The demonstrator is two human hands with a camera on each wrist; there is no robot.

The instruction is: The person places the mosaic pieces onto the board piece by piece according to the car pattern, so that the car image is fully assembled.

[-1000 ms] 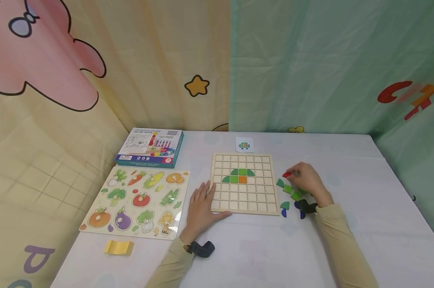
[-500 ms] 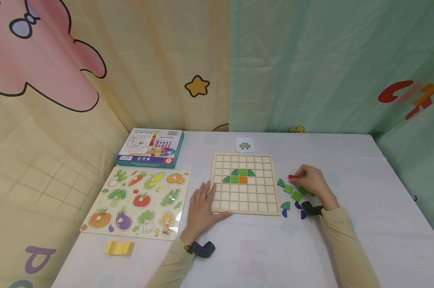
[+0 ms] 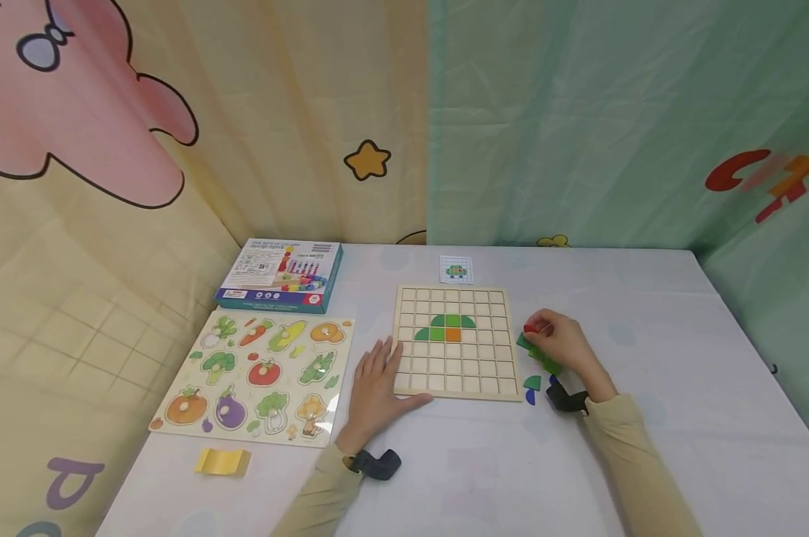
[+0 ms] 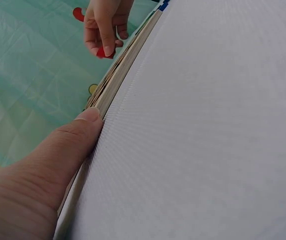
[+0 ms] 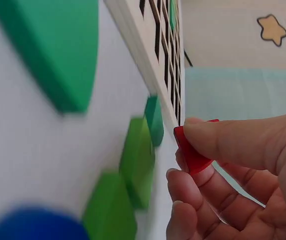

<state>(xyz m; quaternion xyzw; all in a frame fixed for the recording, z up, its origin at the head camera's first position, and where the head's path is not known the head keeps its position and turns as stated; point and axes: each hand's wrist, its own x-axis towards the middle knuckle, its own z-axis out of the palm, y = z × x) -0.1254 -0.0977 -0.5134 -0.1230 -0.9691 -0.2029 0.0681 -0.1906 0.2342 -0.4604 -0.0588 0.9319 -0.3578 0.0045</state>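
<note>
My right hand point(image 3: 565, 344) pinches a small red block point(image 5: 195, 156) between thumb and fingers, just right of the wooden grid board point(image 3: 458, 371). In the right wrist view the red block has slanted sides. My left hand point(image 3: 376, 388) lies with spread fingers at the board's left side, its thumb point(image 4: 78, 131) against the near edge. On the board sit green quarter-round pieces point(image 3: 423, 335), green squares point(image 3: 437, 335) and an orange square point(image 3: 452, 335). Below my right hand lie loose green blocks point(image 5: 138, 165), partly hidden in the head view.
A small pattern card point(image 3: 456, 270) lies behind the board. To the left are a vegetable puzzle board point(image 3: 290, 388), a boxed toy set point(image 3: 279, 276) and a yellow curved piece point(image 3: 223, 462). A blue half-round piece point(image 3: 530, 397) is near the board's right corner.
My right hand drew slightly right with the red block, then came back left toward the board, over the loose green blocks. My left hand stays in place.
</note>
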